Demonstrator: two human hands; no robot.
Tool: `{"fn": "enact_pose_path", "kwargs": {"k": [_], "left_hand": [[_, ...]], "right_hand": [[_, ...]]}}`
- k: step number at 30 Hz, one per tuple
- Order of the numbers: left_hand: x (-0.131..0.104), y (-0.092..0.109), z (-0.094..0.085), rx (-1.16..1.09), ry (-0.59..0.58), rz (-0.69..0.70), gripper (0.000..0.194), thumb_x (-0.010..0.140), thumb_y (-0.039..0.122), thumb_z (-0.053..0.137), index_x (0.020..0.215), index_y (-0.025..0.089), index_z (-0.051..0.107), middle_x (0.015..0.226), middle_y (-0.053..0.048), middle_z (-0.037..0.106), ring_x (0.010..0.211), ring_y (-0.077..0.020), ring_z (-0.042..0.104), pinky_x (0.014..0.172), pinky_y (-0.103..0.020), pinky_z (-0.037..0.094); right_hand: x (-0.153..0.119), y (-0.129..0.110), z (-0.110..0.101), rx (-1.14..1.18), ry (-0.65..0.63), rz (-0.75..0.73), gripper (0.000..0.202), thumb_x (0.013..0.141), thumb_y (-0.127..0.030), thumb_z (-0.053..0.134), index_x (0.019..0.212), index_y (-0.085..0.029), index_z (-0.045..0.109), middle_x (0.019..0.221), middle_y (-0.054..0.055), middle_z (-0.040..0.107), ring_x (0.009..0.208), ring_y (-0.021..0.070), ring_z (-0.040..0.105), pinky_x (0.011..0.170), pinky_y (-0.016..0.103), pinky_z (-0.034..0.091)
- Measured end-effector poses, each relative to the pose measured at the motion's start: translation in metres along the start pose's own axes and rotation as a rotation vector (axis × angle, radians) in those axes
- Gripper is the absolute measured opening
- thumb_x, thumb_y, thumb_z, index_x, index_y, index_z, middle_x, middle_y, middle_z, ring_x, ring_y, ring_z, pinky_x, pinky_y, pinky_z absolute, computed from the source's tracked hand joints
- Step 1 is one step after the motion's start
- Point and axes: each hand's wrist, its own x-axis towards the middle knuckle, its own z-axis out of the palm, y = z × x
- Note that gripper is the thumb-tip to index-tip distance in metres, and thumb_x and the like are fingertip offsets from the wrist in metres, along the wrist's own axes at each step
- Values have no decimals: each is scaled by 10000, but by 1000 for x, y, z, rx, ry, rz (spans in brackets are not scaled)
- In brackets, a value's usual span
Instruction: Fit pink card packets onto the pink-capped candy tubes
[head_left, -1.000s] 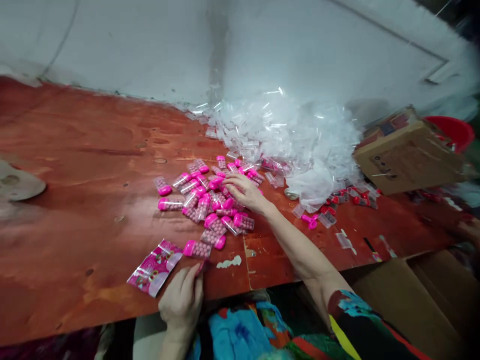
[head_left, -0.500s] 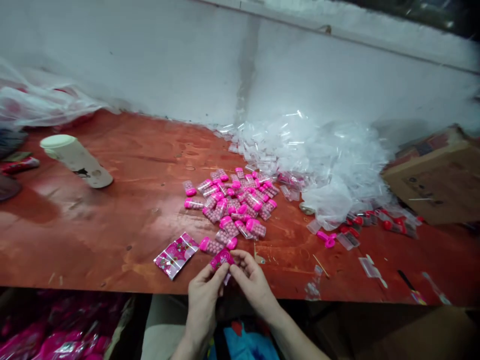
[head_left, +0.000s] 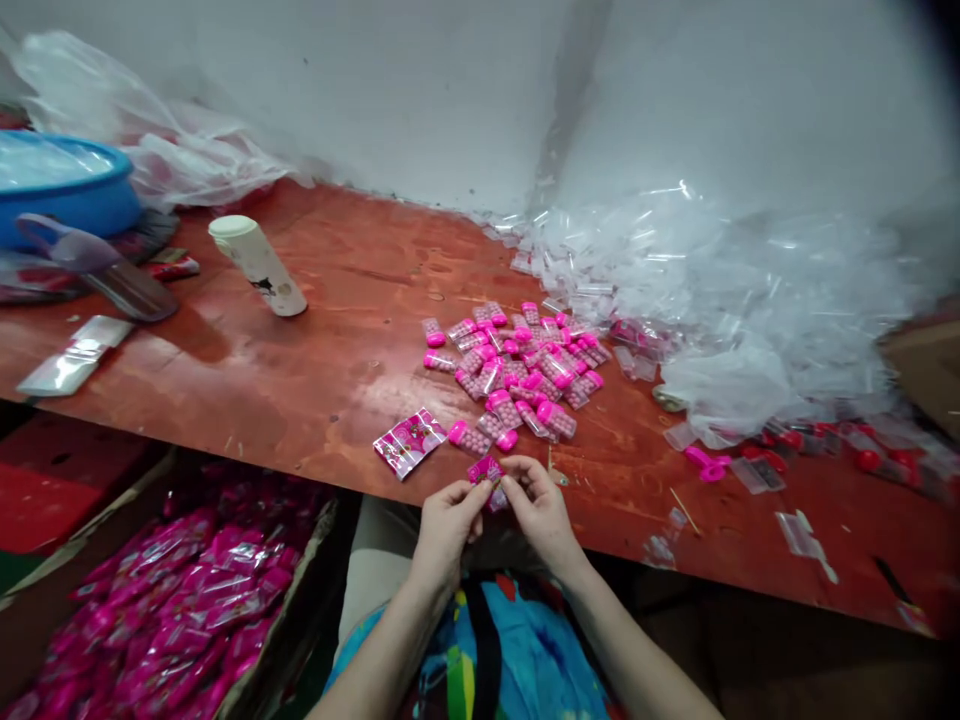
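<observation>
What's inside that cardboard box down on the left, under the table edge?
The cardboard box holds a heap of filled pink packets. What lies beneath the top layer is covered.

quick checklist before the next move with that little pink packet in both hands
1. Packet held by both hands: ok. The left hand and right hand pinch the small pink packet from either side at the table edge.
2. Packet mouth open: cannot tell, the fingers cover it.
3. Capsule already in the packet: cannot tell, too small to see.
4. More capsules within view: ok. The pile of pink capsules lies on the table just beyond the hands.
5. Spare packets at hand: ok. A stack of pink packets lies left of the pile.
6. Box for finished packets: ok. The box below the table's left side holds many pink packets.
</observation>
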Motion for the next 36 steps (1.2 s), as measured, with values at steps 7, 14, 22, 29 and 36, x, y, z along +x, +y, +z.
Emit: {"fn": "enact_pose_path", "kwargs": {"k": [7, 14, 22, 29, 36], "left_hand": [[-1, 13, -20, -83, 15, -105, 390, 637, 462, 792, 582, 139, 580, 397, 56, 435, 377, -42, 318, 389, -185, 194], [1, 28, -35, -184, 105, -55, 363, 635, 407, 818, 616, 135, 579, 414, 54, 455, 391, -42, 336, 377, -170, 222], [4, 42, -30, -396, 90, -94, 337, 612, 326, 847, 675, 142, 572, 523, 53, 527, 377, -29, 363, 337, -158, 253], [9, 42, -15, -608, 84, -206, 240, 683, 219, 806, 738, 153, 583, 549, 71, 534, 358, -26, 375, 317, -153, 280], [15, 38, 4, -670, 78, -300, 99, 818, 152, 673, 760, 148, 593, 570, 49, 567, 353, -34, 420, 316, -149, 317]], "right_hand": [[20, -7, -6, -400, -79, -188, 217, 961, -279, 430, 1060, -209, 611, 883, 36, 666, 779, 176, 619, 726, 294, 489], [56, -23, 19, -1160, -142, -481, 303, 941, -304, 511, 1185, -147, 597, 1114, 137, 629, 1037, 282, 528, 871, 409, 430], [65, -12, 29, -1337, -123, -487, 376, 909, -201, 464, 1239, -51, 561, 1029, 184, 645, 960, 300, 535, 856, 447, 396], [22, -20, 1, -392, 39, -168, 417, 988, -296, 318, 1373, -188, 438, 876, 65, 641, 686, 182, 580, 635, 311, 495], [-8, -21, 4, -12, 40, -33, 386, 969, -376, 439, 1332, -247, 453, 963, 59, 601, 674, 138, 553, 577, 261, 482]]}}
